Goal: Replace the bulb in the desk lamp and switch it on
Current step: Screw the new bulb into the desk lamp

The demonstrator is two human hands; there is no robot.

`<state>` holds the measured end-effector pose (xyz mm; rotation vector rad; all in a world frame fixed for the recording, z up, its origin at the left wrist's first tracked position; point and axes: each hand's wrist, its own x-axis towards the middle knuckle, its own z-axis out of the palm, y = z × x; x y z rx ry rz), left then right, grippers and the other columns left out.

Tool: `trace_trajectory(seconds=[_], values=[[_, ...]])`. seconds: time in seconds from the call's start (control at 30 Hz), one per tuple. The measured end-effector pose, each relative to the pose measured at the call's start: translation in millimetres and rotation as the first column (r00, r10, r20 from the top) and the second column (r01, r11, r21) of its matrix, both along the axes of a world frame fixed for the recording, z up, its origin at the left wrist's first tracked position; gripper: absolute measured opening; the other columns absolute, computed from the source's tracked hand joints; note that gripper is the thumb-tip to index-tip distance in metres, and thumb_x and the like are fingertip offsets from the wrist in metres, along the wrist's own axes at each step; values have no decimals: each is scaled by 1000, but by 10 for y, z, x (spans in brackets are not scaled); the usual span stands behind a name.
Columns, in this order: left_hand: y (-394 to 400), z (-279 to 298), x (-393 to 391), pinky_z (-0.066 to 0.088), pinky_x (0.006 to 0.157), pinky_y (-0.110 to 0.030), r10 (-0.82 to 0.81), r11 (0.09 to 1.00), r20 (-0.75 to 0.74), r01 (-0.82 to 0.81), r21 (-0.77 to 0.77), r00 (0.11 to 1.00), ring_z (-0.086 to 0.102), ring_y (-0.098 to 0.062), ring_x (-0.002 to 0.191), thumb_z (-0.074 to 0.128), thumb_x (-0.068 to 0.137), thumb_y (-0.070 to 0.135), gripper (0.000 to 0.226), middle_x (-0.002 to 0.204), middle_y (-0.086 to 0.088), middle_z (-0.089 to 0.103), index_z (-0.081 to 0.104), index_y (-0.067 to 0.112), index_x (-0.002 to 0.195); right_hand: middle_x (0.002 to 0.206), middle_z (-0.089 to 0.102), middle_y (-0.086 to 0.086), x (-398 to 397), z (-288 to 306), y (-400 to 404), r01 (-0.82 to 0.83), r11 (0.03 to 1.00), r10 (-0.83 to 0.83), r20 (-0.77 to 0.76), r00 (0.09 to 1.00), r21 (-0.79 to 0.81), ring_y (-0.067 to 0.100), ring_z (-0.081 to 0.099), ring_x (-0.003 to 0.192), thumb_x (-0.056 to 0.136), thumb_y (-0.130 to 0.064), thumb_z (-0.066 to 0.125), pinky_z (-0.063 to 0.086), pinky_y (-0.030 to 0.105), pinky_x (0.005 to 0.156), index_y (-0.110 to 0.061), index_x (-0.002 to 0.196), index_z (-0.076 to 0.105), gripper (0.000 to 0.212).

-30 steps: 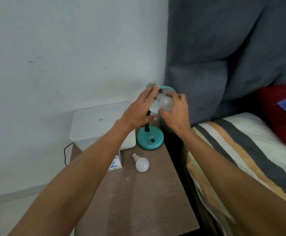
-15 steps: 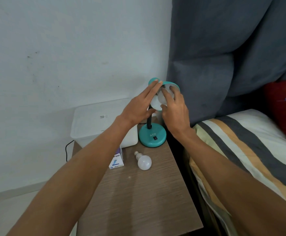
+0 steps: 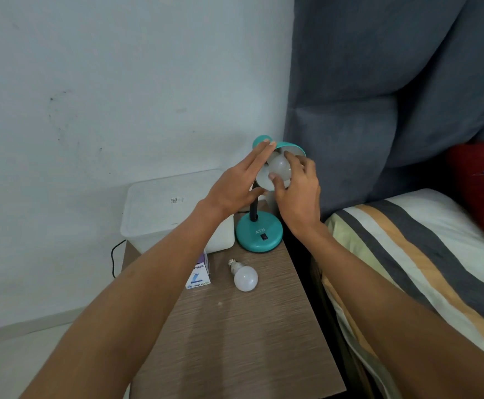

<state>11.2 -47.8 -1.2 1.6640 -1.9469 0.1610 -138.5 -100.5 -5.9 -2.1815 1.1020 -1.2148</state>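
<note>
Your 2 hands are up at the teal desk lamp point(image 3: 259, 233), which stands at the far right corner of the wooden table point(image 3: 235, 341), its round base just beside a white plastic box point(image 3: 171, 203) along the far edge. Your left hand point(image 3: 235, 185) lies flat and open against the left side of the lamp shade point(image 3: 291, 146), steadying it rather than gripping. Your right hand point(image 3: 297, 194) has its fingertips closed around a white bulb in the shade point(image 3: 279, 168), thumb below and fingers on top. Whether this bulb is fully screwed in cannot be told from here. A 2nd white bulb point(image 3: 245, 277) lies loose on the table near the lamp base, its metal screw cap pointing toward the far edge, with a small bulb carton point(image 3: 199, 276) just beside it on the left. By that layout, the swap looks about half done: 1 bulb is out, 1 is going in. The black switch point(image 3: 263, 237) on the base is untouched and no light shows, so tightening and switching on remain.
</note>
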Motion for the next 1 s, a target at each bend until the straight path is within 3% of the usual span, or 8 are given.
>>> trace_trajectory(seconds=[0.1,0.23,0.4,0.5,0.67,0.73,0.83,1.0], values=[[1,2,22,54,102,-44,-4,1000,0,4,2,1000,52,-36,135,79,87,21,92,166,-11,27,23,10,160,133,55,15,-22,-49,-64,-6,1000,6,-87,996,-7,34,60,113,87,-20,74,52,45,93,-10,140,48,60],[-16,-1,69,55,99,-50,-8,1000,17,8,10,1000,54,-38,132,79,86,23,94,166,-9,27,23,13,160,111,69,14,-12,17,-65,41,968,-59,63,996,248,30,67,101,91,-42,64,51,32,84,-11,135,50,55],[-19,-14,44,56,99,-46,-19,1000,22,19,3,1000,58,-38,128,79,87,23,91,165,-11,29,24,11,160,134,47,11,12,-7,19,29,1000,-30,12,999,6,29,57,114,95,-29,62,53,44,92,-16,135,48,44],[-20,-20,45,57,98,-46,-20,1000,22,20,6,1000,60,-37,125,78,89,23,91,166,-11,27,23,12,160,139,49,14,22,-53,-36,-11,999,5,-122,992,-46,33,53,122,88,-20,71,50,45,97,-8,136,49,54],[-10,-3,44,56,98,-49,-19,1000,28,19,-6,999,58,-41,128,79,87,19,90,164,-15,29,25,8,158,113,69,15,51,25,-50,50,978,-60,44,997,204,30,67,100,94,-36,62,48,28,81,-8,129,57,46],[-13,2,43,57,96,-49,-14,1000,36,14,-9,999,59,-40,127,80,86,20,92,165,-14,29,24,9,159,111,69,16,73,49,-53,76,958,-100,74,992,276,30,65,102,97,-39,56,42,22,77,-8,124,59,42],[-11,-6,36,57,96,-48,-16,1000,37,16,1,999,59,-40,126,80,86,21,93,165,-13,28,24,9,159,127,56,12,70,52,-1,60,976,-89,131,987,208,26,59,110,98,-33,57,42,24,86,-16,134,52,40],[-14,-11,32,56,98,-48,-12,1000,22,12,3,1000,56,-40,130,79,86,17,92,165,-13,29,24,10,159,132,52,12,8,-24,-36,22,993,-19,-26,999,115,31,59,113,88,-26,73,47,36,93,-14,140,47,60]])
